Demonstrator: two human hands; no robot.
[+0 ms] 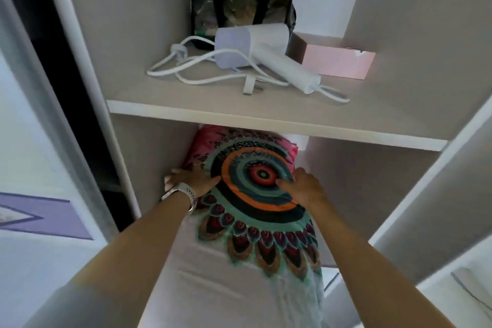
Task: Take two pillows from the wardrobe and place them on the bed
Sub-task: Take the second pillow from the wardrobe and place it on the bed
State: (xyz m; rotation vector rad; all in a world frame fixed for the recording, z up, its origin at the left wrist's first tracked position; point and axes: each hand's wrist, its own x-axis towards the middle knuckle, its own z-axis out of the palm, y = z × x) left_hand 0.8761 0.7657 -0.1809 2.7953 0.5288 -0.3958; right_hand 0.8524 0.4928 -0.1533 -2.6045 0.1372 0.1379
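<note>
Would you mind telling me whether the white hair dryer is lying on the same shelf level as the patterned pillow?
No, the white hair dryer lies on the shelf above, while the colourful patterned pillow sits beneath that board.

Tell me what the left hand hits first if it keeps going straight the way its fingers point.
Probably the wardrobe's side panel: the left hand lies flat on the patterned pillow, fingers angled up-left toward it. Depth is unclear.

In front of me the pale beige wardrobe shelf board carries a white hair dryer near its middle. Its white cord lies looped to the dryer's left, the plug just before it. A clear black-trimmed zip bag stands behind the dryer, a pale pink box to its right.
</note>
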